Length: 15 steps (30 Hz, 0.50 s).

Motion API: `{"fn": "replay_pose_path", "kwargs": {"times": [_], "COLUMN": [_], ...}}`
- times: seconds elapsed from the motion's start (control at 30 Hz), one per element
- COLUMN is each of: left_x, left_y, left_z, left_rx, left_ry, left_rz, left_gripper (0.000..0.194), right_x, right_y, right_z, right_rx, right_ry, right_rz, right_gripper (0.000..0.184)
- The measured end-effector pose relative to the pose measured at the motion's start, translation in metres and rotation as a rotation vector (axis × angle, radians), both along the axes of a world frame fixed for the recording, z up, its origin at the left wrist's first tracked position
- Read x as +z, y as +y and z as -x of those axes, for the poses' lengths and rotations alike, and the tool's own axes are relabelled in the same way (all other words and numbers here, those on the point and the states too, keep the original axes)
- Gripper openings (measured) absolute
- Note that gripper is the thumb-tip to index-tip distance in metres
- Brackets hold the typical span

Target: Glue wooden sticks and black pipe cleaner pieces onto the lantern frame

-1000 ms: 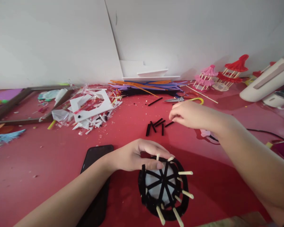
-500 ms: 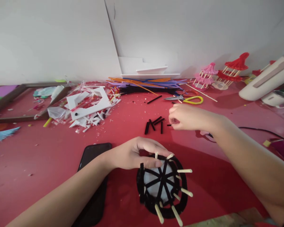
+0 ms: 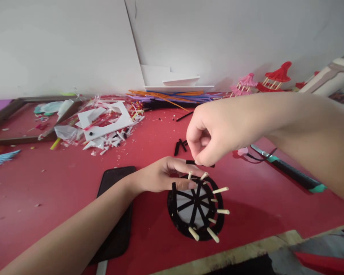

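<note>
My left hand [image 3: 163, 176] grips the upper left of a round black craft frame [image 3: 195, 199], its thumb over the rim and its fingers behind. Fuzzy black strips cross like wheel spokes over the frame's pale disc, and several wooden sticks poke out around the ring. Just above the frame, my right hand [image 3: 220, 131] pinches a short black pipe cleaner piece [image 3: 190, 162] between thumb and fingers. Part of that piece is hidden behind the fingertips. Several more short black pieces [image 3: 177, 148] lie on the table beyond, partly covered by my right hand.
A black phone [image 3: 114, 233] lies under my left forearm. White foam scraps [image 3: 109, 122] and plastic wrapping fill the back left. Pipe cleaners [image 3: 172, 99] are piled by the wall. Pink and red small pavilions [image 3: 278, 76] stand back right. A black-and-green tool [image 3: 292, 173] lies right.
My right hand has come up and toward the frame, carrying a short black piece from the loose pieces. My left hand keeps its grip; the frame looks slightly tilted. The scissors are now hidden.
</note>
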State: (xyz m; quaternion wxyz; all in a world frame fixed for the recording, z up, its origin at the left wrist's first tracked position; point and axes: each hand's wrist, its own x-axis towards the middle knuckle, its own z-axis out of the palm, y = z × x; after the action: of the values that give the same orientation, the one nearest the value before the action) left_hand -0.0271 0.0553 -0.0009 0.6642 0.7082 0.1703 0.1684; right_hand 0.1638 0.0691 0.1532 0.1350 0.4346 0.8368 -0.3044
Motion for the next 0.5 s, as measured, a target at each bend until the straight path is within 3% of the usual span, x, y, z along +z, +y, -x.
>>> {"fn": "replay_pose_path", "kwargs": {"times": [0.5], "left_x": [0.0073], "left_y": [-0.0015], "left_z": [-0.0028], "left_rx": [0.012], "left_ry": [0.027], "left_rz": [0.024], "left_gripper": [0.026], "right_x": [-0.0055], "right_y": [-0.0014], "right_z": [0.0048], "right_rx": [0.124], "right_ry": [-0.066], "right_rz": [0.008], "right_gripper": [0.011]}}
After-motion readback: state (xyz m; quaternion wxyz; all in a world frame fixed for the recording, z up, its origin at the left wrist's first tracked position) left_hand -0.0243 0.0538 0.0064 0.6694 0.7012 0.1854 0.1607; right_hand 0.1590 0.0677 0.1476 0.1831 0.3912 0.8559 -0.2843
